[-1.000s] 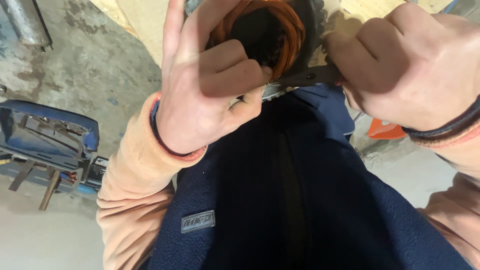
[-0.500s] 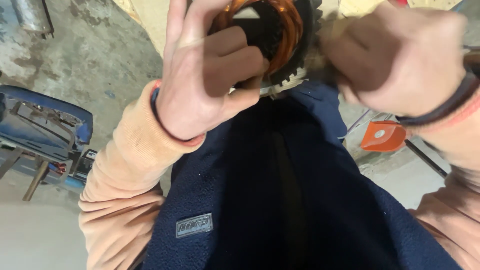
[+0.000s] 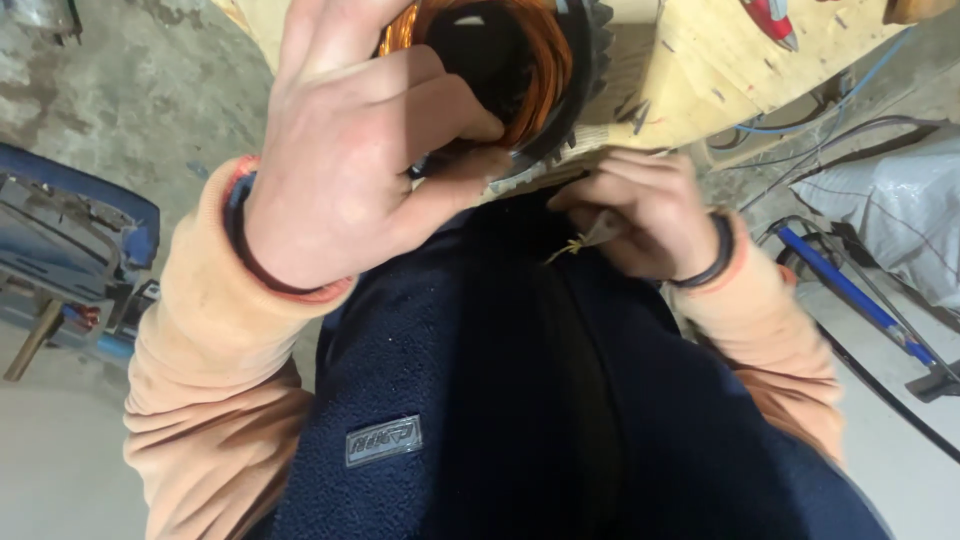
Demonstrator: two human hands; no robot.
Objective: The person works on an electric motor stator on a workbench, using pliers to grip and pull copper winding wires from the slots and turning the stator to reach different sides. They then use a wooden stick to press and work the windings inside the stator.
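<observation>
A round motor stator [image 3: 540, 80] with a toothed dark metal rim and orange copper windings rests on the edge of a plywood bench [image 3: 700, 70]. My left hand [image 3: 350, 170] grips its near rim, fingers curled into the bore and thumb pressed under the teeth. My right hand [image 3: 645, 215] is lower, just below the bench edge against my dark blue vest, pinching a small pale strip with a yellowish frayed end [image 3: 590, 238] between thumb and fingers. A dark band sits on each wrist.
A blue metal stand [image 3: 70, 230] is on the concrete floor at the left. At the right lie a blue-handled tool [image 3: 850, 290], black cables [image 3: 880, 390] and a grey sack [image 3: 890, 210]. A red-handled tool [image 3: 770, 18] lies on the bench.
My right hand has come off the stator's rim and dropped below the bench edge with the small strip in its fingers. My left hand keeps its grip on the stator.
</observation>
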